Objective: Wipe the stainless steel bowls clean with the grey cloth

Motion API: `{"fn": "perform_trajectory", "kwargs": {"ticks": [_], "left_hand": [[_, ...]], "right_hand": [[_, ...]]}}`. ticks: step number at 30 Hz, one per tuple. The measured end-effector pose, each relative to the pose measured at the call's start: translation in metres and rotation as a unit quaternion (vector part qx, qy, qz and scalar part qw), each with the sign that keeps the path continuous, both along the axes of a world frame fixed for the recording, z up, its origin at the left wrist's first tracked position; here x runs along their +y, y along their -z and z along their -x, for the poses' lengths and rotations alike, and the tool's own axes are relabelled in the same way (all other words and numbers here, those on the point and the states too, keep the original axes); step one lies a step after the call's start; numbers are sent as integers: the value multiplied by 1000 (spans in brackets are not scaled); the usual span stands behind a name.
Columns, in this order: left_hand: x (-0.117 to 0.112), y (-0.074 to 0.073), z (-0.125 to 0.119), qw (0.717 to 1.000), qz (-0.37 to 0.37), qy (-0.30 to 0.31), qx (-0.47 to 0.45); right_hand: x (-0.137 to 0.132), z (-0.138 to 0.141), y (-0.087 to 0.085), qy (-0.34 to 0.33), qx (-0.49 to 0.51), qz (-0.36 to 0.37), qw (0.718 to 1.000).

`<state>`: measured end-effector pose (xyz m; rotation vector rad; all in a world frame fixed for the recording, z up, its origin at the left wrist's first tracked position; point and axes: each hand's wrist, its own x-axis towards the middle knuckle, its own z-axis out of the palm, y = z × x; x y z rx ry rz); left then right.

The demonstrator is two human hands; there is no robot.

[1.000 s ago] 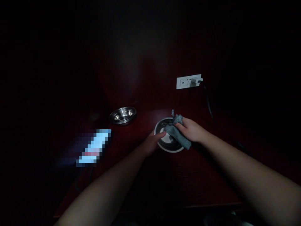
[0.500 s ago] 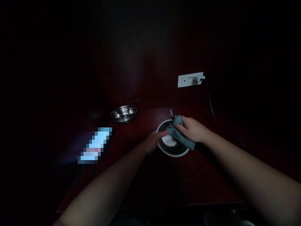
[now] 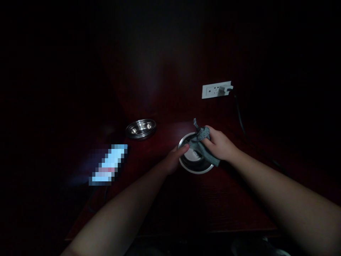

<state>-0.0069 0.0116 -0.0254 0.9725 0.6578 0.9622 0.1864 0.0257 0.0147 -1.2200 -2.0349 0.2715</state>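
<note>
A steel bowl [image 3: 195,166] sits on the dark red wooden table [image 3: 213,202] in dim light. My left hand [image 3: 174,158] grips the bowl's left rim, thumb on the edge. My right hand [image 3: 218,144] is closed on a grey cloth [image 3: 199,142], bunched at the top and draped over the bowl's far right rim and into its inside.
A second steel bowl [image 3: 140,128] rests at the back left. A lit phone screen [image 3: 108,164] lies at the left near the table edge. On the wall behind, a white socket [image 3: 216,90] holds a plug with a black cable [image 3: 239,117] running down right.
The cloth in my right hand has shifted slightly up and back over the bowl's rim. The bowl has tilted a little under my left hand.
</note>
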Motion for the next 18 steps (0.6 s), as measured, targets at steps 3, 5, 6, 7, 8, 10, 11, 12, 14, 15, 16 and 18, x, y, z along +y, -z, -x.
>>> {"fn": "perform_trajectory", "kwargs": {"ticks": [3,5,6,7,8,10,11,12,14,15,16,18], "left_hand": [[-1,-2,3,999,15,24,-20],[-2,-3,5,998,11,48,-46],[-3,-3,5,997,8,56,-59],[-3,-3,5,996,7,58,-69],[-4,-2,5,996,7,55,-77],[-4,0,4,995,7,34,-89],[-4,1,4,995,5,24,-93],[-4,2,3,995,2,17,-96],[-3,3,3,995,0,16,-97],[-3,3,3,995,1,17,-95],[-3,3,3,996,5,19,-91],[-3,3,5,996,15,23,-85]], "right_hand": [[4,2,6,31,85,-26,996],[7,4,10,34,131,-28,990],[8,5,12,27,146,-23,989],[9,5,13,17,154,-16,988],[10,6,15,5,157,-9,988],[10,6,17,-21,148,3,989],[11,6,17,-33,140,8,990],[10,5,17,-43,132,11,990],[10,3,16,-56,117,12,991],[9,3,15,-58,109,11,992],[8,2,14,-58,101,9,993],[6,1,12,-59,84,8,995]]}}
